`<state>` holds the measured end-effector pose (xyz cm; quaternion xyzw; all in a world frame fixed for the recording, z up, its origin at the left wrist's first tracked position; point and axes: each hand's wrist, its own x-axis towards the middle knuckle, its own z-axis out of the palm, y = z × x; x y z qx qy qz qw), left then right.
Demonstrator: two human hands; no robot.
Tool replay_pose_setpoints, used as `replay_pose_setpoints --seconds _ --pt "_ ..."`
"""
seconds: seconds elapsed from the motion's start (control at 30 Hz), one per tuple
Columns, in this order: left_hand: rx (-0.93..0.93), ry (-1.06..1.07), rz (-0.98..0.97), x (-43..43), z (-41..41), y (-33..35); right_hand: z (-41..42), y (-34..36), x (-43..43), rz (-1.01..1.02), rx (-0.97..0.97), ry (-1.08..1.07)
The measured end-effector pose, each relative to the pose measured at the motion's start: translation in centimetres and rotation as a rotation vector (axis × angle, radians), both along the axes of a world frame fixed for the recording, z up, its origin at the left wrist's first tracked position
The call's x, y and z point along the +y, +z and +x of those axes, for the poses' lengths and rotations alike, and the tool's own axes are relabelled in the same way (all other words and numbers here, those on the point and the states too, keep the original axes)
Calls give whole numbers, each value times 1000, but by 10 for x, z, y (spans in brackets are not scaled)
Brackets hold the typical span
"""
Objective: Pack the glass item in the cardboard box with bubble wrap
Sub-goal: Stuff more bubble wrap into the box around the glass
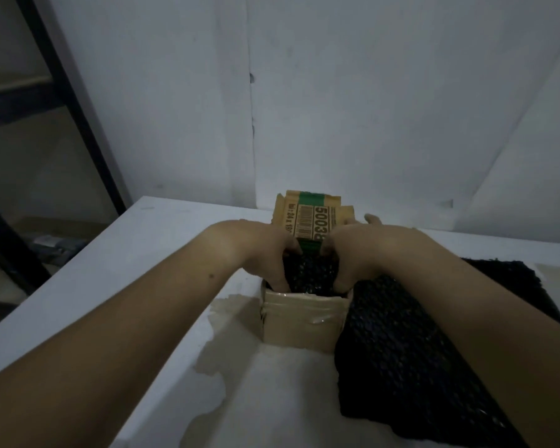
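A small cardboard box (301, 324) stands on the white table, taped on its near side, its far flap (314, 218) upright with a barcode and green tape. A bundle of black bubble wrap (311, 273) sits in the box opening. My left hand (265, 253) grips the bundle's left side with fingers reaching down into the box. My right hand (349, 253) grips its right side the same way. The glass item is not visible; the wrap hides whatever is inside.
A loose sheet of black bubble wrap (411, 360) lies right of the box, under my right forearm. The white table (136, 286) has peeled brown patches near the box. A dark metal shelf frame (72, 101) stands at left. A white wall is close behind.
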<state>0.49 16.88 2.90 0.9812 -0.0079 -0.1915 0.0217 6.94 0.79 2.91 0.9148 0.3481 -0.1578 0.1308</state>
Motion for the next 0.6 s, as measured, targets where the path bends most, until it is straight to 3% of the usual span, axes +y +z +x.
replay_pose_setpoints --seconds 0.13,0.33,0.4,0.47,0.53,0.6 --pt "-26 -55 125 -14 6 -14 -4 -13 6 -46 35 -28" --pt "-101 -71 218 -23 9 -29 -11 -25 11 -91 -107 -12" --pt "-25 -39 77 -13 7 -17 -11 -17 9 -90 -30 -21" --pt "63 4 -242 -1 5 5 -12 2 1 -11 35 -20" --pt "-3 29 -495 4 -2 30 -13 24 -12 142 15 9" --pt "-176 17 -508 -2 -10 47 -14 40 -33 325 -9 17"
